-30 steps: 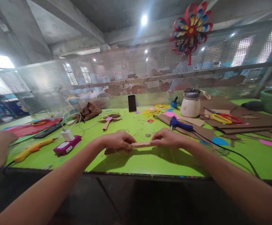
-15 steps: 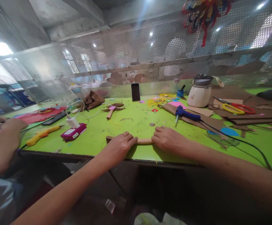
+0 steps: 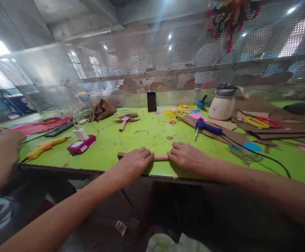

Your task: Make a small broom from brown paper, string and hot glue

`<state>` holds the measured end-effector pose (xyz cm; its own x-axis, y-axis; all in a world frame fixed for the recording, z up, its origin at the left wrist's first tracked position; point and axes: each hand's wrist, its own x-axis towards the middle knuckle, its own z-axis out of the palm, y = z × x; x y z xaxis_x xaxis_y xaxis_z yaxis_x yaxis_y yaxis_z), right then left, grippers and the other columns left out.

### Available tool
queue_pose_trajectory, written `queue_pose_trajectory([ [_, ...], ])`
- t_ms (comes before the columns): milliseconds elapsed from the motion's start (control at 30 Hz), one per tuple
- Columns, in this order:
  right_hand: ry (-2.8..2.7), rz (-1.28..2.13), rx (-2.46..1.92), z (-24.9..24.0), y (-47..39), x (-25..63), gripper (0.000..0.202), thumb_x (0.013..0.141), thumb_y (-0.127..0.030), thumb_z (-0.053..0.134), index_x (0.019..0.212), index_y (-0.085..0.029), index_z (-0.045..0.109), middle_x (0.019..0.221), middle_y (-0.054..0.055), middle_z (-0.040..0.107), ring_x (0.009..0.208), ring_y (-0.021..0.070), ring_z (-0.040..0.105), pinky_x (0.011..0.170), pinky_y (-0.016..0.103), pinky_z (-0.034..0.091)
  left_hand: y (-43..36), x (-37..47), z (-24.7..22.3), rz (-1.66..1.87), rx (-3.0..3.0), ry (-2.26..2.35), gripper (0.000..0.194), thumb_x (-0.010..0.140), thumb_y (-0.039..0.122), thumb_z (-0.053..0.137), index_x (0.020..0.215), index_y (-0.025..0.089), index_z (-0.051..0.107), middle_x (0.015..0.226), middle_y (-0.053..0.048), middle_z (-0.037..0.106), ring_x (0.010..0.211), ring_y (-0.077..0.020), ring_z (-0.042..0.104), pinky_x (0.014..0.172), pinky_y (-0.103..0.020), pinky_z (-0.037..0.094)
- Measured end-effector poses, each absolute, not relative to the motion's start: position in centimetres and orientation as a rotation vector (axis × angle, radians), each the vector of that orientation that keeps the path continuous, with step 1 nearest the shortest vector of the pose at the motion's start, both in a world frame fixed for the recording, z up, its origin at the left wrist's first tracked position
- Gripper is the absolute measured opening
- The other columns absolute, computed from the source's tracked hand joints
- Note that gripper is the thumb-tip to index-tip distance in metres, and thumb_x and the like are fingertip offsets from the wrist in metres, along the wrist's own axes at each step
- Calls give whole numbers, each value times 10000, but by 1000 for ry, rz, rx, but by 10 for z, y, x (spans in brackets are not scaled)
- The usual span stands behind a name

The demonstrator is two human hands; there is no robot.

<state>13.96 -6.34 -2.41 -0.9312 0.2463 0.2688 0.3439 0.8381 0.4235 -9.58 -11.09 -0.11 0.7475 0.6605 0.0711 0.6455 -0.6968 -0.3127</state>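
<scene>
A thin brown roll (image 3: 161,157), which looks like rolled paper, lies along the front edge of the green table (image 3: 110,140). My left hand (image 3: 138,160) is wrapped over its left part, and a darker brown end sticks out beyond that hand. Around the roll's right part my right hand (image 3: 182,156) is closed, palm down. A short stretch of the roll shows between the hands. Behind them stands a brown paper piece with a small rolled stem (image 3: 122,126) and a pink patch.
A yellow glue gun (image 3: 46,147) and a purple power adapter (image 3: 82,145) lie left. To the right are a blue glue gun (image 3: 210,128), scissors (image 3: 263,122), brown sheets and a jug (image 3: 222,103). Another person's hand (image 3: 6,143) is at the far left.
The view has shifted slightly. Both of my hands stay on the roll, my right hand a touch closer to the left one. The other person's hand has moved a little left.
</scene>
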Motion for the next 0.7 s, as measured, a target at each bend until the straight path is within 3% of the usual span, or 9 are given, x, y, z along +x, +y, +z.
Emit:
queue_pose_trajectory([
  [700,-2918,-769,-498,-23,-76,137,116,846,-115,507,878,-88,615,738,104,582,723,226,476,599,332,334,-118,-90,6,118,-2617,-978,212,868,86,403,1039,114,525,901,-89,564,808,-213,491,732,-333,418],
])
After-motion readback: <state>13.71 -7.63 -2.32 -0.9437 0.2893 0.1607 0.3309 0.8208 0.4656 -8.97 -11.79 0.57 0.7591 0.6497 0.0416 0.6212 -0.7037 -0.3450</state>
